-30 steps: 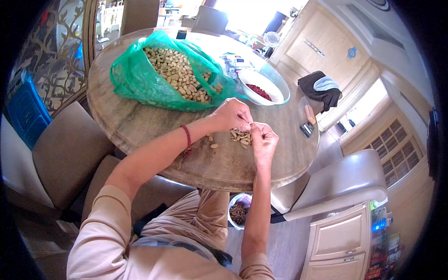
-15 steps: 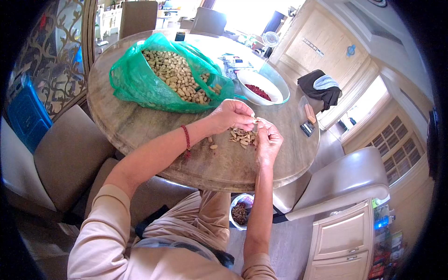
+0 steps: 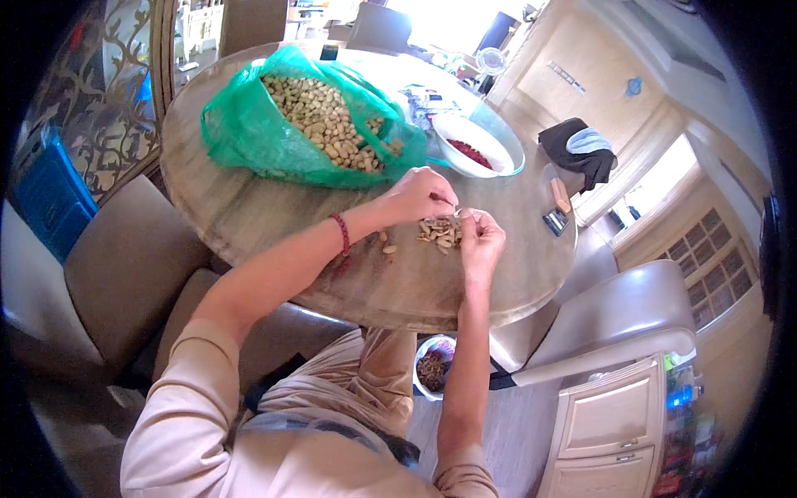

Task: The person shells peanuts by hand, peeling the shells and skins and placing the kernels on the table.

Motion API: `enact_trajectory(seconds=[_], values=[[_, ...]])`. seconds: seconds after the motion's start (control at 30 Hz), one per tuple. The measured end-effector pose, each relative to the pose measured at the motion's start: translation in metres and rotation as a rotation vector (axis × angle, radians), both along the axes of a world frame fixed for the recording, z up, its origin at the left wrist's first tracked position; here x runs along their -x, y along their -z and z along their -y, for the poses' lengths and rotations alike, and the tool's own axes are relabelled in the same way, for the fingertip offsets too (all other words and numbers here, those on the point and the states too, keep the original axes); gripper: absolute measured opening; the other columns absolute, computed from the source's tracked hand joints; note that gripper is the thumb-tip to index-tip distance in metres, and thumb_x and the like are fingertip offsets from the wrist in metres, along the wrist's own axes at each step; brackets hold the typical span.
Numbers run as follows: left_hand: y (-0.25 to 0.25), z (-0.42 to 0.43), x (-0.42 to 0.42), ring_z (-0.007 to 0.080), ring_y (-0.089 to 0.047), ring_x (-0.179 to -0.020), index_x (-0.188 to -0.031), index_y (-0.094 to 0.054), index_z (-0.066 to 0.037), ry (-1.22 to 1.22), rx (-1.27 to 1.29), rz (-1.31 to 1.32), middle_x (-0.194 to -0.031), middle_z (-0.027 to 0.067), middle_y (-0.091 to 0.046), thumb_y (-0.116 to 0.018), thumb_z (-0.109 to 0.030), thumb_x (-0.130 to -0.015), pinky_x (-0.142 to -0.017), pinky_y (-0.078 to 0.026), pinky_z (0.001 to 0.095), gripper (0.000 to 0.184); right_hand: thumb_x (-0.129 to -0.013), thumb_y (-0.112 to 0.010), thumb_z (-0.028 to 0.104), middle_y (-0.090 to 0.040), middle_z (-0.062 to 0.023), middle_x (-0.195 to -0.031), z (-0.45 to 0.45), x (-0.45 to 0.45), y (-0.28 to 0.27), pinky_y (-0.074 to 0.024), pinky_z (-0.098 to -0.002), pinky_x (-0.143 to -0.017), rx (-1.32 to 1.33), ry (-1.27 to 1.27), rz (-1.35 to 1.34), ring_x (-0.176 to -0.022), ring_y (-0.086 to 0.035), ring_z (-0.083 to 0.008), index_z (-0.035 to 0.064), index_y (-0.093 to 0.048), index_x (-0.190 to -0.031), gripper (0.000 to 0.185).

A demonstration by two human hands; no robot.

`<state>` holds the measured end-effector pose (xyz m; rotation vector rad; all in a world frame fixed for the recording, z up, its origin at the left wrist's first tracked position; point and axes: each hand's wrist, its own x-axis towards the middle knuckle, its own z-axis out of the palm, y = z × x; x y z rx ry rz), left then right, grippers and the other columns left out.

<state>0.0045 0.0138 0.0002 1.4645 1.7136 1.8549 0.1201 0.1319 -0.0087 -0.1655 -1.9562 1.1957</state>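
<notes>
My left hand (image 3: 420, 197) is closed, its fingertips pinched just above a small pile of peanut shells (image 3: 440, 233). Close beside it on the right, my right hand (image 3: 481, 238) is also pinched; what lies between the fingertips of both is too small to make out, perhaps a bit of peanut. A few loose peanuts (image 3: 389, 248) lie left of the pile. Behind my left hand, a green plastic bag (image 3: 241, 124) holds many unshelled peanuts (image 3: 320, 120). The white bowl (image 3: 452, 129) beyond my hands contains red kernels (image 3: 470, 153).
The round table (image 3: 274, 220) extends around my hands. A small dark object (image 3: 555, 221) lies near its right edge. Below the front edge stands a white bin (image 3: 422, 384) with shells. Chairs stand left and right, one a grey chair (image 3: 614, 319).
The view has shifted slightly, moving the table's contents up and right in the frame. Both hands remain over the shell pile, with their pinched fingers slightly changed in pose.
</notes>
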Motion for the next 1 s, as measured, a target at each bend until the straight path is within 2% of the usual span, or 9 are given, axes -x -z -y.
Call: enact_trajectory(seconds=[0.07,0.27,0.37,0.43,0.63,0.7,0.8,0.87,1.0], values=[[0.001,0.001,0.004,0.0167,-0.064,-0.063,-0.075,-0.065,0.003,-0.234,0.035,-0.528,-0.071,0.0121,-0.065,-0.065,-0.006,-0.067,-0.058,-0.05,0.0262,0.012,-0.079,-0.06,0.01,-0.061,-0.0096,-0.061,0.003,-0.002,-0.004,-0.0434,-0.0249,-0.054,-0.242,0.209,0.184,-0.055,-0.053,-0.0082,-0.004,-0.063,-0.083,0.014],[0.008,0.003,0.018,0.0211,-0.063,-0.063,-0.072,-0.066,-0.001,-0.188,0.099,-0.484,-0.069,0.013,-0.064,-0.067,-0.008,-0.064,-0.058,-0.049,0.0294,0.011,-0.075,-0.064,0.008,-0.058,-0.0099,-0.058,0.004,0.0,0.004,-0.0433,-0.0266,-0.052,-0.242,0.2,0.184,-0.049,-0.048,-0.0081,-0.0008,-0.064,-0.083,0.012],[0.004,0.003,0.024,0.0201,-0.063,-0.06,-0.068,-0.065,-0.001,-0.383,0.075,-0.555,-0.066,0.012,-0.063,-0.066,-0.007,-0.063,-0.056,-0.048,0.029,0.008,-0.074,-0.065,0.007,-0.058,-0.0087,-0.059,0.012,0.0,0.005,-0.0433,-0.0256,-0.053,-0.292,-0.181,0.063,-0.051,-0.046,-0.0067,0.0006,-0.066,-0.085,0.012],[-0.002,0.007,0.021,0.0202,-0.062,-0.06,-0.068,-0.065,-0.001,-0.395,0.08,-0.528,-0.066,0.012,-0.063,-0.065,-0.008,-0.063,-0.056,-0.048,0.0289,0.009,-0.074,-0.066,0.006,-0.061,-0.0097,-0.064,0.031,-0.009,-0.003,-0.0443,-0.0256,-0.054,-0.382,-0.427,0.282,-0.054,-0.049,-0.0068,0.001,-0.066,-0.086,0.013],[-0.005,0.007,0.019,0.0188,-0.062,-0.058,-0.069,-0.066,-0.001,-0.404,0.057,-0.556,-0.066,0.0111,-0.063,-0.064,-0.012,-0.064,-0.056,-0.048,0.0283,0.012,-0.072,-0.067,0.008,-0.066,-0.0115,-0.079,0.036,-0.003,0.007,-0.0483,-0.0291,-0.062,-0.639,-0.461,0.276,-0.066,-0.064,-0.0178,0.0005,-0.066,-0.083,0.014],[-0.004,0.007,0.017,0.0189,-0.062,-0.058,-0.069,-0.066,-0.002,-0.398,0.054,-0.56,-0.066,0.0111,-0.063,-0.064,-0.013,-0.064,-0.056,-0.048,0.0281,0.012,-0.072,-0.067,0.007,-0.066,-0.0098,-0.075,0.033,-0.005,0.01,-0.0475,-0.0276,-0.061,-0.646,-0.413,0.255,-0.064,-0.062,-0.0152,0.0001,-0.066,-0.083,0.014],[-0.007,0.007,0.015,0.0155,-0.061,-0.055,-0.069,-0.066,0.0,-0.381,-0.019,-0.517,-0.063,0.0087,-0.063,-0.066,-0.014,-0.067,-0.054,-0.047,0.0268,0.013,-0.074,-0.066,0.009,-0.063,-0.0085,-0.066,0.025,-0.004,0.008,-0.0453,-0.0256,-0.056,-0.514,-0.235,0.169,-0.056,-0.056,-0.011,0.0007,-0.066,-0.085,0.013],[-0.012,0.009,0.01,0.0113,-0.059,-0.054,-0.07,-0.065,0.002,-0.258,0.108,-0.105,-0.059,0.0061,-0.061,-0.065,-0.015,-0.073,-0.05,-0.046,0.0244,0.017,-0.076,-0.065,0.01,-0.061,-0.0089,-0.061,0.017,-0.002,0.008,-0.0439,-0.025,-0.052,-0.381,-0.101,0.1,-0.051,-0.052,-0.0096,0.0017,-0.066,-0.086,0.013],[-0.011,0.004,0.0,0.0095,-0.058,-0.056,-0.077,-0.064,0.003,-0.014,0.047,0.313,-0.064,0.0046,-0.06,-0.063,-0.019,-0.081,-0.052,-0.049,0.0218,0.022,-0.079,-0.065,0.01,-0.054,-0.002,-0.055,0.013,0.0,0.007,-0.0414,-0.0222,-0.049,-0.172,0.135,-0.027,-0.05,-0.045,-0.0041,-0.002,-0.064,-0.083,0.013]])
